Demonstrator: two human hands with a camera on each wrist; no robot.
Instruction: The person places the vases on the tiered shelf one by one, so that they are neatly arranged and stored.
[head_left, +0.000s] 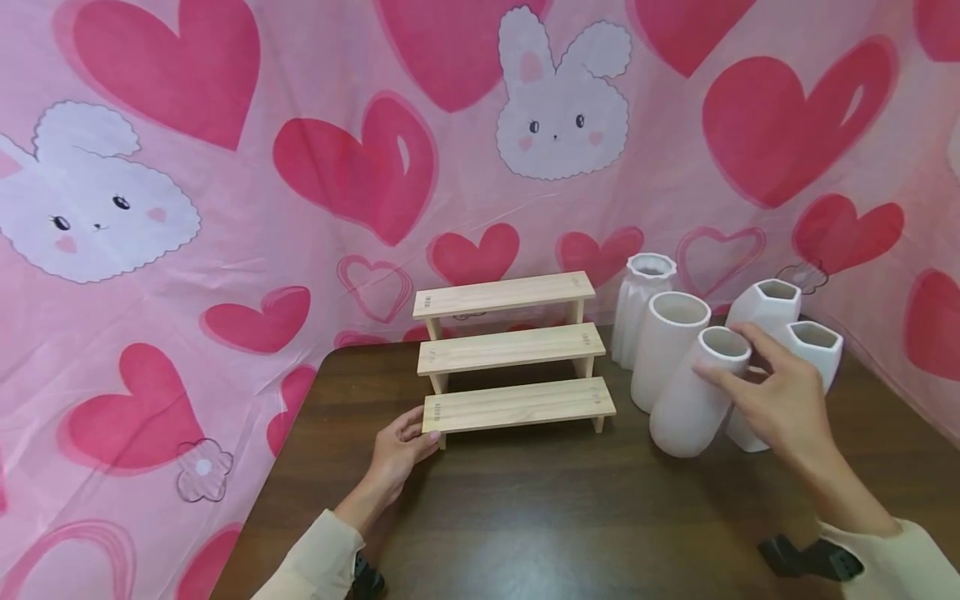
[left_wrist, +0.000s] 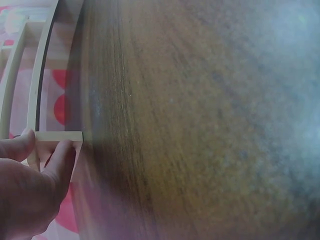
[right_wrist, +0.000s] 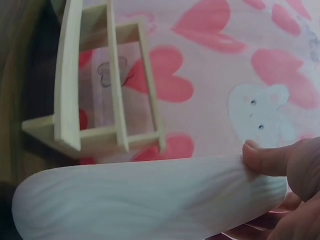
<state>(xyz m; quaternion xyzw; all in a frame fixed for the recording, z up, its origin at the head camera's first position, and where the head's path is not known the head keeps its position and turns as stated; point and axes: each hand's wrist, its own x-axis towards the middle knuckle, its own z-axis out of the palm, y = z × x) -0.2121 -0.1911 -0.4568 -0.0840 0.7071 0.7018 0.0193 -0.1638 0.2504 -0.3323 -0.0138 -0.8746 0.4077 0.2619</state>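
A three-step wooden display stand (head_left: 517, 406) stands on the table. My left hand (head_left: 397, 454) grips the left end of its lowest step; the left wrist view shows the thumb and a finger (left_wrist: 61, 162) pinching the wood. To the stand's right, my right hand (head_left: 787, 400) holds a smooth white vase (head_left: 686, 417) near its rim, thumb on one side and fingers on the other. This vase leans, its top toward the right. Whether its base touches the table, I cannot tell. In the right wrist view the vase (right_wrist: 125, 200) lies across the bottom, below the stand (right_wrist: 67, 85).
Behind the held vase are another smooth white vase (head_left: 652, 367) and a ribbed one (head_left: 630, 325). Two faceted white vases (head_left: 757, 308) stand close to the right hand, one partly hidden by it. The dark wooden table (head_left: 540, 517) meets a pink heart-patterned cloth (head_left: 465, 192) behind.
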